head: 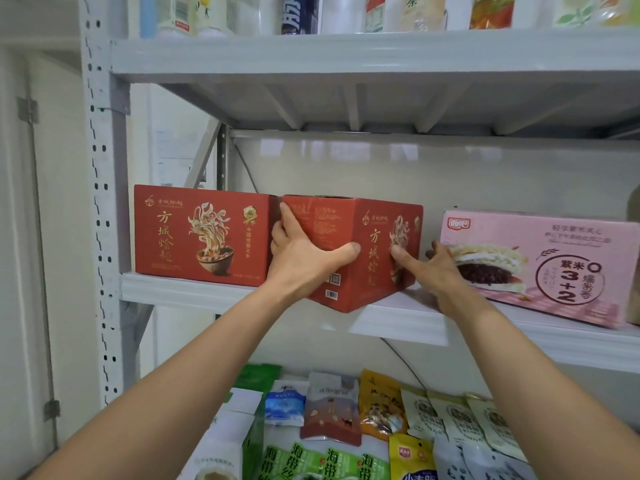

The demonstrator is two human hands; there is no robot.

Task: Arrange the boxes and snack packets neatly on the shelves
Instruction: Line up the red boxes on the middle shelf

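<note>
Red box (372, 233) askew on shelf (207, 292), corner overhanging; left grip (304, 254), right grip (436, 268) clamped on its sides.

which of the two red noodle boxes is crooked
The right noodle box, gripped by the left hand, juts a corner past the shelf; the left noodle box sits square.

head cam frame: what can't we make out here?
Head view:
- Bottles on top shelf: tops cut off by the frame's upper edge.
- Right hand: fingertips hidden behind the angled red box.
- Angled red box: small print on the face under the left hand blurred.
- Pink box: right end cut off by the frame edge.
- Snack packets: front row cut off by the bottom edge; forearms cover some.
</note>
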